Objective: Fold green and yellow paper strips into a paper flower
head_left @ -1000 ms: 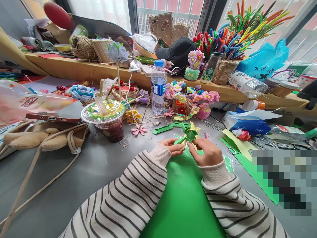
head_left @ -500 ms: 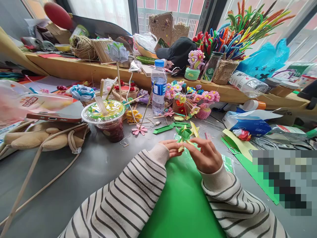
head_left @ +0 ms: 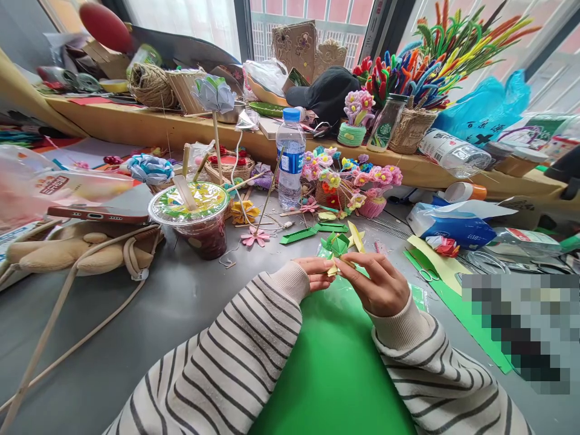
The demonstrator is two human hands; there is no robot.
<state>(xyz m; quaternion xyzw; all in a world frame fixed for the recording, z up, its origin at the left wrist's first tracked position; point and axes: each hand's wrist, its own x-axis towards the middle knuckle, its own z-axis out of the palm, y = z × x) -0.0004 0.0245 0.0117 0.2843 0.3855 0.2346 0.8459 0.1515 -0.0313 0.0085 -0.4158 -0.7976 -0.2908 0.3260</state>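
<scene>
Both my hands meet over a small yellow folded paper piece (head_left: 333,269) at the near edge of a green folded paper piece (head_left: 336,243). My left hand (head_left: 316,272) pinches it from the left, fingers together. From the right, my right hand (head_left: 378,281) grips it between thumb and index finger. My fingers partly cover the yellow piece, and whether it is joined to the green one I cannot tell. Just beyond lie a yellow folded strip (head_left: 356,237) and green folded strips (head_left: 299,235). Under my hands is a large green sheet (head_left: 338,362).
A lidded drink cup (head_left: 202,232) stands left, beside a phone (head_left: 102,214) on a tan plush bag (head_left: 86,254). Behind are a water bottle (head_left: 290,160) and fuzzy flowers (head_left: 326,169). Scissors (head_left: 428,275) and a tissue pack (head_left: 453,226) lie right.
My right hand has shifted slightly, its wrist a little to the right. Both hands stay at the yellow paper piece, which looks slightly turned.
</scene>
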